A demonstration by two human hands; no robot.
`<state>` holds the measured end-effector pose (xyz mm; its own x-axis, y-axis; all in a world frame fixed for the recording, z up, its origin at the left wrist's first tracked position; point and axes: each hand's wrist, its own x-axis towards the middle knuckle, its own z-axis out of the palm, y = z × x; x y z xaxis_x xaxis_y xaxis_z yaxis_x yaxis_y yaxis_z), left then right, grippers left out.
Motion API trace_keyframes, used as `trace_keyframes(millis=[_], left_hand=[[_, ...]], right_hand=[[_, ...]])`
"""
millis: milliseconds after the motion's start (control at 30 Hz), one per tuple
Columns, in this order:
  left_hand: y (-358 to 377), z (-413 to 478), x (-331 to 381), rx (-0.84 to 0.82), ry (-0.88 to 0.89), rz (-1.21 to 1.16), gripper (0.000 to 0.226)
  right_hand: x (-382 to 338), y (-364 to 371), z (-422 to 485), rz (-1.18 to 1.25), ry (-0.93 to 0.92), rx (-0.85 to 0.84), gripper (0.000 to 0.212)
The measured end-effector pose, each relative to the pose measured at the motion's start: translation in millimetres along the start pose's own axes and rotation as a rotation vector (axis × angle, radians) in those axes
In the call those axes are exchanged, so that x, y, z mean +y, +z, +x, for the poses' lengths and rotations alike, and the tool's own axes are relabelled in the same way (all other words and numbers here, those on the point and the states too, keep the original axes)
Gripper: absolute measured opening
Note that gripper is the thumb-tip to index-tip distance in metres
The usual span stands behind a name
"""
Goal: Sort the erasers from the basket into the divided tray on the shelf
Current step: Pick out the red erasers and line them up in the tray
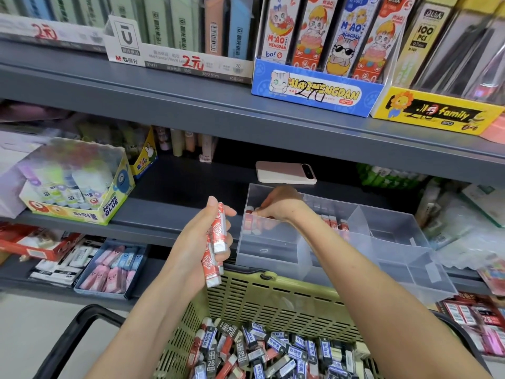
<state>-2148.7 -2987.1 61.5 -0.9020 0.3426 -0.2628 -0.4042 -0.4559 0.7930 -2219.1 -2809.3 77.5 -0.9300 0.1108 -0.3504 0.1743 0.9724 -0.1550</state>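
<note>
Red erasers gripped by curled left hand, 9 o'clock of divided tray. Right hand placed inside tray's 10 o'clock compartment, fingertips on filed erasers; pinch cannot be told. Basket at 6 o'clock.

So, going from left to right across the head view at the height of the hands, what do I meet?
Glue box → left hand gripping red erasers → right hand, reaching into the left compartment of the clear tray → the tray's other compartments.
</note>
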Motion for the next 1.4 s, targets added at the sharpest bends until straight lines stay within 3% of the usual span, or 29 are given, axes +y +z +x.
trace_keyframes(millis=[233,433,633,767,833,900,1100,1267,1400], left_hand=[[-1,-2,1,-0.011,0.004,-0.020,0.050],[2,-3,0,0.005,0.014,0.014,0.048],[3,-4,1,0.008,0.043,0.013,0.051],[0,-4,1,0.005,0.056,-0.018,0.051],[1,-3,1,-0.002,0.054,-0.011,0.049],[1,-2,1,-0.026,0.062,-0.026,0.046],[3,-7,0,-0.026,0.117,-0.002,0.049],[11,-12,-7,0.074,0.214,0.265,0.046],[22,-16,-9,0.101,0.240,0.395,0.056]], right_hand=[[0,8,5,0.032,0.072,0.087,0.045],[5,3,-6,0.162,-0.069,0.069,0.031],[3,1,-5,0.145,-0.063,0.030,0.024],[0,0,-22,0.437,-0.044,0.246,0.009],[-11,0,-45,0.690,-0.168,0.361,0.014],[-22,0,-67,0.807,-0.322,0.316,0.021],[-42,12,-96,0.744,-0.373,0.161,0.070],[-36,13,-113,0.790,-0.451,0.158,0.042],[-2,7,-127,1.124,-0.355,0.214,0.029]])
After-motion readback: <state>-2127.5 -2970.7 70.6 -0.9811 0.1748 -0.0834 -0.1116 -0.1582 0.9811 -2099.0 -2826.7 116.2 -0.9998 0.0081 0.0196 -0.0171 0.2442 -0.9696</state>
